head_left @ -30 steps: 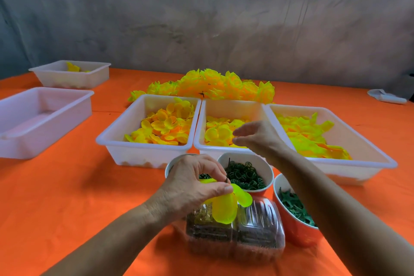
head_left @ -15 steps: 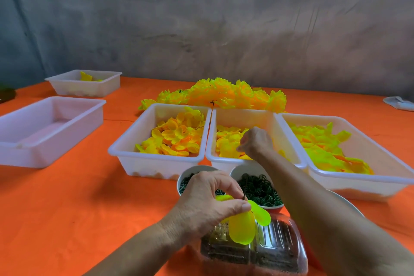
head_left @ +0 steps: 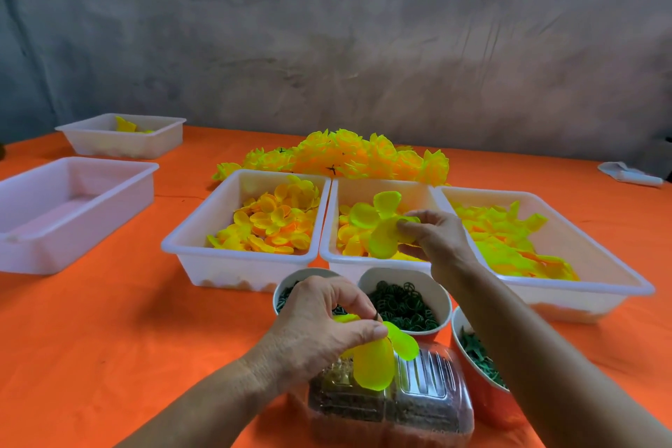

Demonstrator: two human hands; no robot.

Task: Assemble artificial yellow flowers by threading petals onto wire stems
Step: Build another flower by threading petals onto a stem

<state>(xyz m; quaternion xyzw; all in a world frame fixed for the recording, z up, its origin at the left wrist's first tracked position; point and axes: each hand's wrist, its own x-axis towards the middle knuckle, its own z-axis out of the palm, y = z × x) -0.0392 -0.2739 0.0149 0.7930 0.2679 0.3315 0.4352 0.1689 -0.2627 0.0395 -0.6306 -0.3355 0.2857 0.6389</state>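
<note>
My left hand pinches a partly built flower of yellow-green petals on a thin dark wire stem, held above a clear plastic box. My right hand pinches a yellow-green petal cluster lifted over the middle white tray, which holds loose yellow petals. The left tray holds orange-yellow petals and the right tray larger yellow petals. A heap of finished yellow flowers lies behind the trays.
Three bowls of green parts stand in front of the trays: one behind my left hand, a middle one and one under my right forearm. Two more white trays sit at the left on the orange tablecloth.
My right hand has risen out of the middle tray with a petal cluster pinched in it. My left hand keeps its hold on the partly built flower.
</note>
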